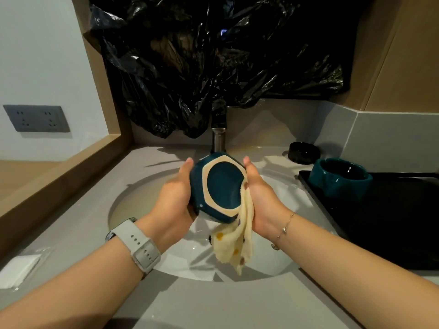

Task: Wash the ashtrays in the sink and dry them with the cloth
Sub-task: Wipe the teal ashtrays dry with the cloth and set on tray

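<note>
A teal hexagonal ashtray (222, 187) is held over the white sink basin (133, 203), tipped so its tan-rimmed underside faces me. My left hand (177, 198) grips its left side. My right hand (259, 200) presses a pale yellow dotted cloth (240, 241) against the ashtray's right side, thumb on the cloth, and the cloth's end hangs down over the basin. A second teal ashtray (339, 180) stands upright on a black tray (392, 222) at the right. A black ashtray (303, 151) sits on the counter behind it.
The tap (218, 136) rises behind the basin, partly draped by a black plastic bag (213, 62). A grey counter (71, 233) surrounds the sink, with a white wrapped packet (19, 269) at the left. A wooden ledge and a wall socket (36, 118) are at the left.
</note>
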Demonstrator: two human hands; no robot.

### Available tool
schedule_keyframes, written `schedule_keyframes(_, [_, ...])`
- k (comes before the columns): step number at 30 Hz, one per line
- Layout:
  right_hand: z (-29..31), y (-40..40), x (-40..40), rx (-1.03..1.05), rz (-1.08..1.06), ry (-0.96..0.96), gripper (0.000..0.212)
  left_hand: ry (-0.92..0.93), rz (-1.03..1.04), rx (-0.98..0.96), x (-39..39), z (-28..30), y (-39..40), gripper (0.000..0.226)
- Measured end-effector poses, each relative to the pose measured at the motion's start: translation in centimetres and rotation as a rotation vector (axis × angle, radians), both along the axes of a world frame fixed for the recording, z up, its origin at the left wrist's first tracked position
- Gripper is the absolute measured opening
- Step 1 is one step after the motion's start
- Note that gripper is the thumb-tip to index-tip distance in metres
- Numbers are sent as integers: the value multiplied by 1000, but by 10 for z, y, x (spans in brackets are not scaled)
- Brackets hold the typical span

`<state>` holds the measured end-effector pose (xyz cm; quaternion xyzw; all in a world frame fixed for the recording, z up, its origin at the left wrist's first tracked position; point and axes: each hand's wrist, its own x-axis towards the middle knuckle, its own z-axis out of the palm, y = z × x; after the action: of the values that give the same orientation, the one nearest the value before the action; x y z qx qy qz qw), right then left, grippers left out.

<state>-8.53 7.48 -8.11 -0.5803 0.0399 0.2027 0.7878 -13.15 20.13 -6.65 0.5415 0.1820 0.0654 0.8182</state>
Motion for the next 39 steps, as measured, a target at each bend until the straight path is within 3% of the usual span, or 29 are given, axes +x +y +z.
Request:
schedule_keyframes(3, [6,-7,3,-26,41,-18,67,-12,-275,196,1,-2,4,56])
schedule_keyframes(5, [7,-9,3,-74,36,-57,64,-38,-395,308,-2,-5,4,51])
schedule_keyframes(8, [8,-11,0,-84,41,-26,61,-61,-348,196,-4,-11,2,38])
schedule_keyframes(11, [11,-12,-9,80,122,9,59,-70,-244,32,0,-14,2,34])
schedule_keyframes(14, [8,-4,-16,163,226,-93,42,-98,-164,-122,4,-10,8,42])
schedule_keyframes(19, [5,-1,-13,162,187,-201,45,-127,-173,-206,2,-3,13,44])
schedule_keyframes(24, [5,-10,-8,111,51,-133,52,-145,-275,-130,-4,-13,-3,42])
schedule_keyframes(29, [6,-17,-2,133,88,-85,58,-107,-337,136,-5,-16,-5,29])
schedule_keyframes(32, [13,-23,3,135,150,-112,56,-165,-323,247,1,-12,7,39])
schedule_keyframes(36, [13,-22,1,100,256,-78,56,-164,-292,260,-1,-8,10,41])
schedule_keyframes(39, [15,-22,-2,246,381,55,66,-73,-291,96,-2,-7,5,36])
